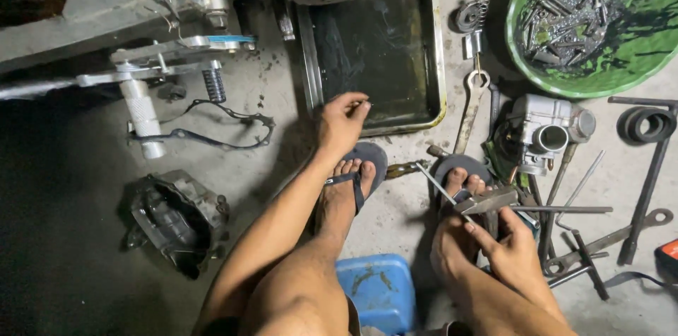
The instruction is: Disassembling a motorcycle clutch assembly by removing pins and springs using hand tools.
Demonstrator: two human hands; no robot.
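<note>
Hammer (487, 201) grey metal, slim handle | right hand (512, 248) grip closed around it

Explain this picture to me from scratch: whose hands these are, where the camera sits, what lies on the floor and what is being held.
There is no machine here, only a person seated low on a blue stool, filmed by a camera on their own head looking down at bare arms and sandalled feet. The left hand pinches something small over a dark metal tray; what it is cannot be made out. The right hand has its grip on a small metal tool. Around them on the concrete floor lie a wrench, long rods, a green bowl of bolts, a black gasket and engine parts.
</note>
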